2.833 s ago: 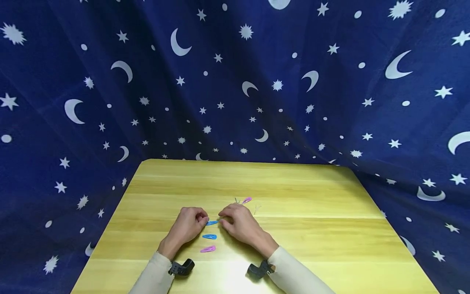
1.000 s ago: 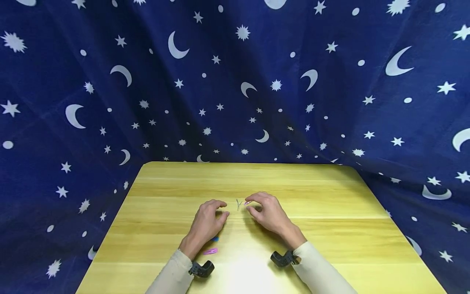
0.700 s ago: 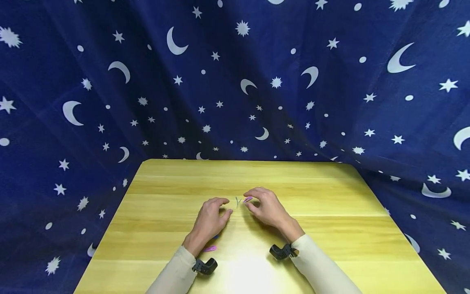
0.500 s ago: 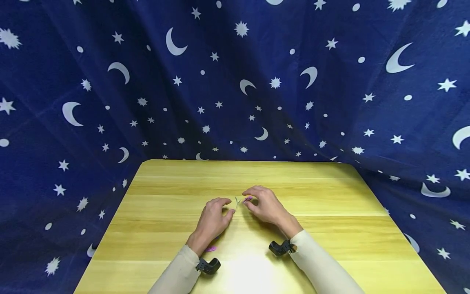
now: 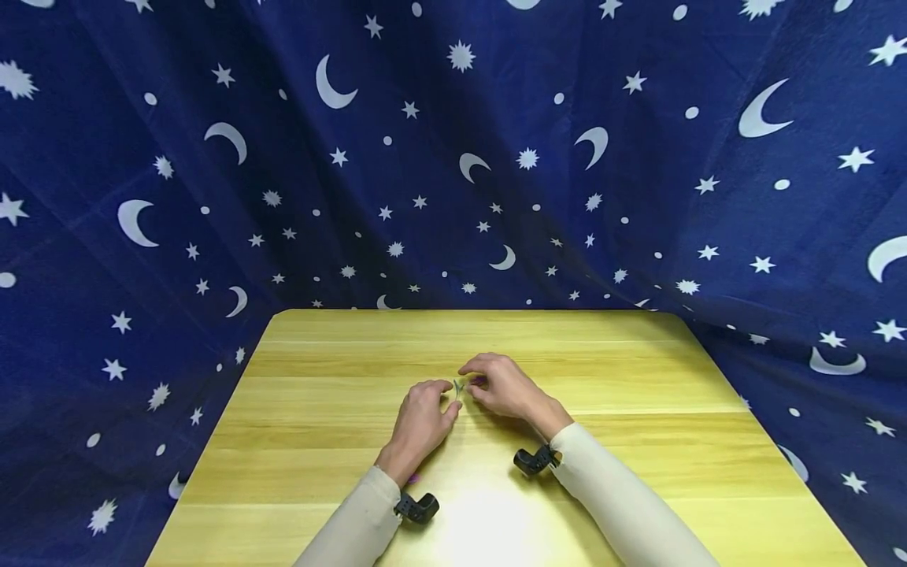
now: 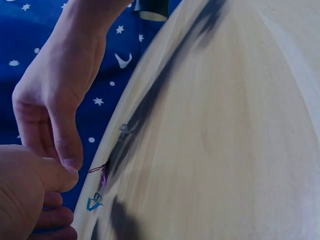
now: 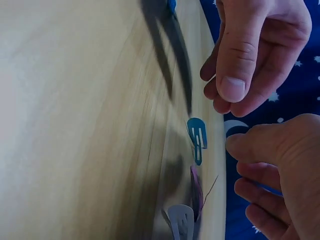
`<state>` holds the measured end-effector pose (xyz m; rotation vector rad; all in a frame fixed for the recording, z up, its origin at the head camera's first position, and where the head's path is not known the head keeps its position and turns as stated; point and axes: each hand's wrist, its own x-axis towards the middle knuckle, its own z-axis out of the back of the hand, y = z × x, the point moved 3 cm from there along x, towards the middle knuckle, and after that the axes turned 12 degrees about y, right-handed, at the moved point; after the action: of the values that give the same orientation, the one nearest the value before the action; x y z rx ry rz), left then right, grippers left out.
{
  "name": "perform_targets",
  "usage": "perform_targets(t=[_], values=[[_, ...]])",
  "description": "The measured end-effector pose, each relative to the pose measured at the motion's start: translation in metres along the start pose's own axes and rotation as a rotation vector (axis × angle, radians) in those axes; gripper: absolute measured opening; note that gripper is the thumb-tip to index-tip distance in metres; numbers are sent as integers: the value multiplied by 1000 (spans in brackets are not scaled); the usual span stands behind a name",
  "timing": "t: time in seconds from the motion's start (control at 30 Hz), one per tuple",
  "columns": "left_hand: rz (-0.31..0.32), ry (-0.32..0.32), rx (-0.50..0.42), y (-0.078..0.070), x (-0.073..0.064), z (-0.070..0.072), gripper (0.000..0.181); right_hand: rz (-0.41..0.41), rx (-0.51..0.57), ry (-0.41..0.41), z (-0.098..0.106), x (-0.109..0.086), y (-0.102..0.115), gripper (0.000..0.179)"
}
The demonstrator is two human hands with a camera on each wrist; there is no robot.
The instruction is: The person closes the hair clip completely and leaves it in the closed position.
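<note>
My left hand (image 5: 423, 417) hovers with thumb and index finger apart, holding nothing, just left of a small blue snap hair clip (image 7: 197, 137). Opposite it, my right hand (image 5: 505, 387) also has thumb and forefinger apart, its fingers partly over a purple hair clip (image 5: 479, 382). In the right wrist view a grey hair clip (image 7: 181, 220) stands beside the purple one. The left wrist view shows the blue, purple and grey clips in a row on the table. No clip is visibly gripped.
A pink hair clip (image 5: 413, 479) peeks out from under my left wrist. Another blue piece (image 7: 171, 5) shows at the top of the right wrist view. The wooden table (image 5: 602, 472) ends at a dark blue curtain (image 5: 453, 157) with stars and moons.
My left hand has left the blue clip it touched in the left-hand column and moved right. My right hand went right and away, then drifted slightly left; the hands are now closer together.
</note>
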<state>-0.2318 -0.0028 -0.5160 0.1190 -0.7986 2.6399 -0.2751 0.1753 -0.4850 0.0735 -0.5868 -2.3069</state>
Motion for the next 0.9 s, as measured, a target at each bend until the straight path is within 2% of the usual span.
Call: perform_targets(t=[0.27,0.5,0.9], values=[[2,7,40,0,8,-3,33,34,-50,26,-3,14,-5,30],[16,26,74,3,10,-9,28,20,-49,100,-14,20,-11,30],[36,-10,129,5,15,-14,16,29,-68,134,-21,23,-11,29]])
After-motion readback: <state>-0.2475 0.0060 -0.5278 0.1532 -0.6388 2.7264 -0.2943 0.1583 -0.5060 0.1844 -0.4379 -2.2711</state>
